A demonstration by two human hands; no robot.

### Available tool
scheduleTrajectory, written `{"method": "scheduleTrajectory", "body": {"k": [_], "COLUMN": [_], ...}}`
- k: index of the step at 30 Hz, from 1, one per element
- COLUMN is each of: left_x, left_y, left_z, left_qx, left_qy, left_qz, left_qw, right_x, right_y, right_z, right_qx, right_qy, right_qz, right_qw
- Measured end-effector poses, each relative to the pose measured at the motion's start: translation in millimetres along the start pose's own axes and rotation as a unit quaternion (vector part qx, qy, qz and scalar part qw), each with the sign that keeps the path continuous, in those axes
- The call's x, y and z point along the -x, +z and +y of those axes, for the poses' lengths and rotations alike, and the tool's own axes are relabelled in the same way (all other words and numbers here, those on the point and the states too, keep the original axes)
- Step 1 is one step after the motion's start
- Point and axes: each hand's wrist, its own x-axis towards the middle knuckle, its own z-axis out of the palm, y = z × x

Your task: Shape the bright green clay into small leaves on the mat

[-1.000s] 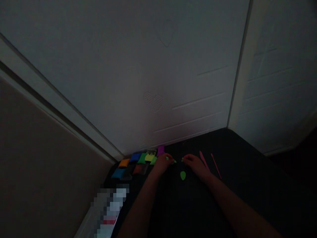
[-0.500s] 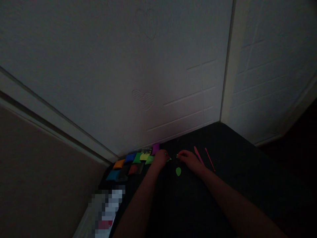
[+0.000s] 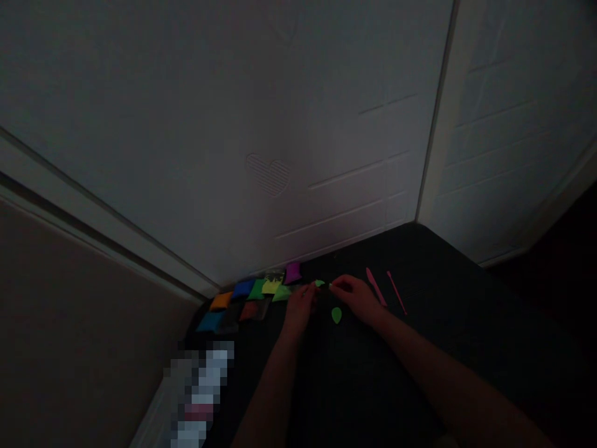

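My left hand (image 3: 299, 311) is closed, its fingertips pinching a light green piece of modelling clay (image 3: 319, 284). Close to its right, my right hand (image 3: 358, 298) pinches a tiny green bit of clay (image 3: 331, 285), mostly covered by the fingers. A small gap separates the two pieces. Just below the hands, a flat green leaf-shaped piece of clay (image 3: 336, 315) lies on the dark table (image 3: 359, 386). To the right of my right hand lie a pink plastic knife (image 3: 375, 287) and a thin pink modelling tool (image 3: 397, 292). The dim light hides finger details.
Several coloured clay packets lie left of my left hand, among them an orange one (image 3: 221, 301), a blue one (image 3: 243, 289) and a purple one (image 3: 293, 272). A pale wall panel (image 3: 209, 155) rises behind the table. A blurred whitish object (image 3: 205, 386) is at lower left.
My left hand has turned, and more of the green clay shows at its fingertips. My right hand keeps its pinch near the same spot. The camera view has shifted slightly.
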Motion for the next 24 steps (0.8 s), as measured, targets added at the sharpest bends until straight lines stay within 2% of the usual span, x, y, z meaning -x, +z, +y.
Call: {"method": "scheduleTrajectory", "body": {"k": [2, 4, 7, 12, 17, 21, 24], "left_x": [8.0, 15.2, 24.8, 35.2, 35.6, 33.9, 33.0], "left_y": [5.5, 9.2, 11.2, 14.9, 13.8, 9.1, 8.8], "left_z": [-8.0, -11.1, -7.8, -4.6, -9.8, -11.6, -14.7], "left_qx": [0.171, 0.31, 0.419, 0.478, 0.511, 0.516, 0.515], "left_qy": [-0.052, -0.102, -0.138, -0.123, -0.125, -0.12, -0.114], "left_qz": [-0.028, -0.065, -0.117, -0.164, -0.158, -0.16, -0.153], "left_qw": [0.983, 0.943, 0.89, 0.854, 0.835, 0.833, 0.836], "right_x": [5.5, 10.8, 16.6, 20.3, 23.1, 24.0, 22.9], "right_y": [2.6, 5.5, 10.8, 20.7, 26.1, 25.7, 23.4], "right_z": [-5.2, -9.7, -13.9, -12.2, -9.1, -6.9, -4.9], "right_qx": [0.03, 0.066, 0.125, 0.214, 0.315, 0.35, 0.344], "right_qy": [-0.032, -0.075, -0.14, -0.164, -0.203, -0.247, -0.259], "right_qz": [-0.011, -0.029, -0.042, -0.006, -0.041, -0.054, -0.05], "right_qw": [0.999, 0.995, 0.981, 0.963, 0.926, 0.902, 0.901]}}
